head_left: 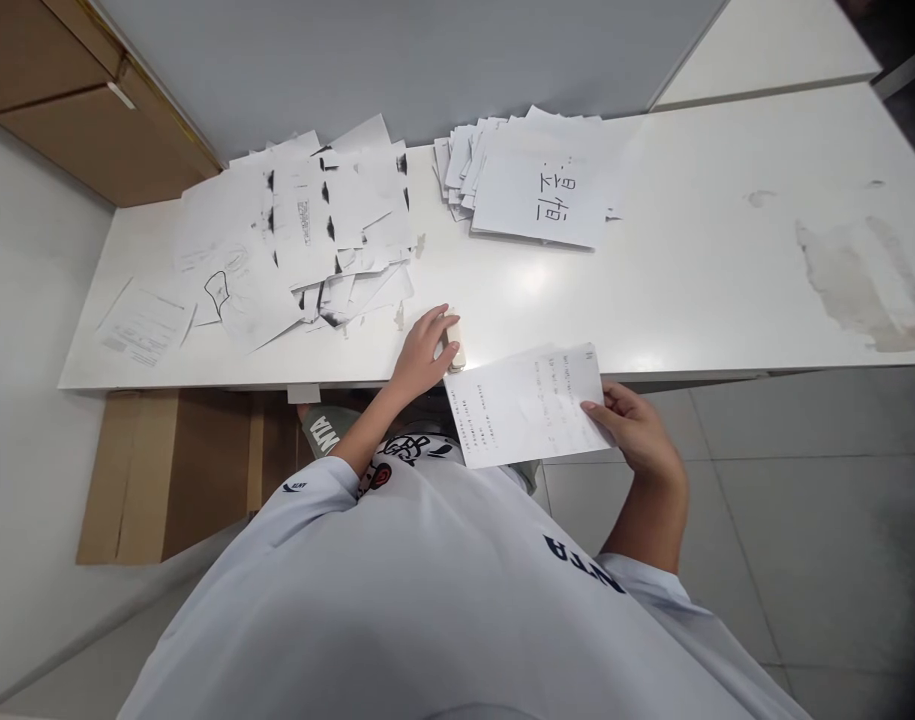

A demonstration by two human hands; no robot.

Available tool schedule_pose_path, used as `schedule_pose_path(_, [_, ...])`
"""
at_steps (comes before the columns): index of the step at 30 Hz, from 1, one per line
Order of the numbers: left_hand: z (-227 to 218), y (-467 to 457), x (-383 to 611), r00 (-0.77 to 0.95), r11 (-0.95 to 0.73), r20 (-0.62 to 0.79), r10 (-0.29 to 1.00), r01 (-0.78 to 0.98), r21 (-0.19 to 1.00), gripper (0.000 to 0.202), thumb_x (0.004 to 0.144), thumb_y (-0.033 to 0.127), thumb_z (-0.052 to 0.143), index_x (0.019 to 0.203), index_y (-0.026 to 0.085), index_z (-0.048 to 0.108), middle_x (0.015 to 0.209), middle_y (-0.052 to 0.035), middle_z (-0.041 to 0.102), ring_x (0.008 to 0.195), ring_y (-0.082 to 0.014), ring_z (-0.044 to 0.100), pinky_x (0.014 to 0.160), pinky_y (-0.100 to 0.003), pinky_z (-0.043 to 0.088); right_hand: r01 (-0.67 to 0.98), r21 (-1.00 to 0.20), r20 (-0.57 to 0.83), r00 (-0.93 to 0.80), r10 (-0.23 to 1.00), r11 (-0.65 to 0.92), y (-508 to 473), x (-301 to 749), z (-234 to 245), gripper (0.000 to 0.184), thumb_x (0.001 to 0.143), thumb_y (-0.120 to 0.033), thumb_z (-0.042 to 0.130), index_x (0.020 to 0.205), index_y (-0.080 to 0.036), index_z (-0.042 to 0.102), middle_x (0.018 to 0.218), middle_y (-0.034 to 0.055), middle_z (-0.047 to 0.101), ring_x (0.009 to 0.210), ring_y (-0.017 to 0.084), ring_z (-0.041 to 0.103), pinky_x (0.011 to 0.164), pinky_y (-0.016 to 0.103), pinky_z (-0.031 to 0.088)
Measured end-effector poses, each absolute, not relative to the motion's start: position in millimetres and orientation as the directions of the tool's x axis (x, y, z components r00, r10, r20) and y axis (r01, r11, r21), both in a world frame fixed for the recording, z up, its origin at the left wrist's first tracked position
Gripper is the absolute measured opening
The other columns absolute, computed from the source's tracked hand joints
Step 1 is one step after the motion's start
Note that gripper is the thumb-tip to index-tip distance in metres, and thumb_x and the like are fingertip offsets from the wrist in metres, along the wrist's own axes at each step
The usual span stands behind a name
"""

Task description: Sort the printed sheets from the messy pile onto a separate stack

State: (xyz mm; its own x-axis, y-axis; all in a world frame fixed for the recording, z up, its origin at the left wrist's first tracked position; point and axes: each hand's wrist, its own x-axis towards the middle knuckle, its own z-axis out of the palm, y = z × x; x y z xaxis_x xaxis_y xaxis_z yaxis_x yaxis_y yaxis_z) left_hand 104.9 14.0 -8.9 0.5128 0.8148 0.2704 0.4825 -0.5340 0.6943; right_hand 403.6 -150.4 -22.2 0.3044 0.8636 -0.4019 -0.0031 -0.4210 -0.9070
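White laminate worktop point(652, 290) runs across the view, with a brown cardboard box point(176, 480) below its near edge on the left and a grey tiled floor point(727, 560) to the right. The person's pale T-shirt point(397, 620) fills the bottom of the frame. On the worktop, a loose heap of printed sheets point(299, 230) lies left of a tidier stack of paper point(539, 175), whose top sheet carries large handwritten characters, and a single sheet point(143, 325) lies apart at the far left (dull brownish stains point(854, 285) mark the right end). The right hand point(633, 430) keeps a narrow pinching grip on a few printed pages point(528, 405), held over the worktop's near edge. The left hand point(423, 350) curls in a closed grip over a small cream stapler point(452, 345) at that edge.
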Motion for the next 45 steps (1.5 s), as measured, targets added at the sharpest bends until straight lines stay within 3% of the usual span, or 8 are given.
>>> schedule_pose_path(12, [-6.8,12.7,106.6,0.511,-0.524,0.259,0.82,0.486,0.699,0.042,0.099,0.048,0.041,0.13,0.022,0.051,0.147,-0.0127,0.046,0.137,-0.0259,0.044,0.114,-0.046,0.039,-0.062,-0.891,-0.445,0.306,0.841,-0.449,-143.0,410.0,-26.2,0.041,0.067,-0.041,0.077,0.101,-0.019,0.069,0.09,0.0063,0.074,0.077,0.023,0.069,0.063,0.031,0.055])
schedule_pose_path(20, [-8.1,13.7,106.2,0.52,-0.539,0.265,0.812,0.495,0.681,0.045,0.1,0.052,0.035,0.132,0.025,0.049,0.149,-0.0114,0.045,0.139,-0.026,0.043,0.115,-0.047,0.038,-0.025,-0.931,-0.35,0.353,0.867,-0.365,-138.0,397.9,-28.8,0.036,0.07,-0.042,0.071,0.1,-0.021,0.067,0.091,0.0056,0.074,0.085,0.024,0.07,0.072,0.035,0.056])
schedule_pose_path(23, [-10.6,14.7,105.9,0.552,-0.55,0.237,0.799,0.514,0.658,0.049,0.101,0.052,0.029,0.139,0.025,0.044,0.154,-0.0115,0.039,0.146,-0.0272,0.033,0.118,-0.048,0.032,-0.062,-0.926,-0.367,0.377,0.85,-0.372,-141.0,396.2,-25.0,0.037,0.07,-0.04,0.072,0.1,-0.021,0.067,0.094,0.0058,0.074,0.086,0.024,0.07,0.074,0.035,0.057])
schedule_pose_path(29, [-9.9,13.7,109.7,0.635,-0.588,0.16,0.756,0.55,0.593,0.055,0.103,0.048,0.02,0.152,0.026,0.029,0.166,-0.0079,0.013,0.155,-0.0279,0.001,0.124,-0.056,0.008,-0.128,-0.908,-0.415,0.389,0.822,-0.398,-142.5,390.9,-22.0,0.039,0.065,-0.041,0.075,0.098,-0.021,0.066,0.089,0.005,0.074,0.081,0.024,0.07,0.071,0.034,0.056])
schedule_pose_path(32, [-6.9,14.0,110.3,0.651,-0.583,0.113,0.75,0.571,0.578,0.056,0.103,0.047,0.019,0.153,0.024,0.029,0.167,-0.0092,0.009,0.154,-0.0291,-0.003,0.123,-0.058,0.007,-0.109,-0.91,-0.41,0.39,0.824,-0.401,-138.8,390.0,-23.0,0.038,0.065,-0.042,0.075,0.096,-0.021,0.066,0.086,0.0044,0.074,0.076,0.022,0.069,0.068,0.033,0.055])
schedule_pose_path(38, [-2.1,15.9,100.3,0.671,-0.535,0.052,0.739,0.538,0.651,0.063,0.102,0.052,0.018,0.158,0.023,0.01,0.167,-0.0093,0.001,0.153,-0.0253,-0.009,0.126,-0.051,0.012,-0.057,-0.908,-0.393,0.46,0.796,-0.415,-135.0,408.9,-24.0,0.036,0.059,-0.042,0.079,0.089,-0.025,0.068,0.077,0.0041,0.069,0.064,0.022,0.062,0.053,0.033,0.05])
schedule_pose_path(41, [0.6,14.5,93.8,0.665,-0.501,0.048,0.745,0.51,0.699,0.064,0.101,0.054,0.017,0.158,0.029,0.003,0.167,-0.0031,-0.001,0.153,-0.0229,-0.007,0.127,-0.047,0.013,-0.05,-0.957,-0.246,0.659,0.711,-0.285,-114.0,427.3,-26.0,0.031,0.054,-0.039,0.08,0.077,-0.026,0.065,0.071,0.0047,0.062,0.059,0.022,0.057,0.054,0.037,0.048])
schedule_pose_path(45, [4.0,6.4,91.5,0.612,-0.424,0.043,0.79,0.493,0.76,0.062,0.101,0.055,0.016,0.158,0.034,0.002,0.166,0.004,-0.001,0.153,-0.02,-0.002,0.128,-0.043,0.015,0.125,-0.991,0.13,0.904,0.406,0.04,-20.2,457.0,-24.7,0.033,0.055,-0.041,0.075,0.066,-0.025,0.048,0.069,0.0027,0.052,0.065,0.02,0.053,0.068,0.045,0.049])
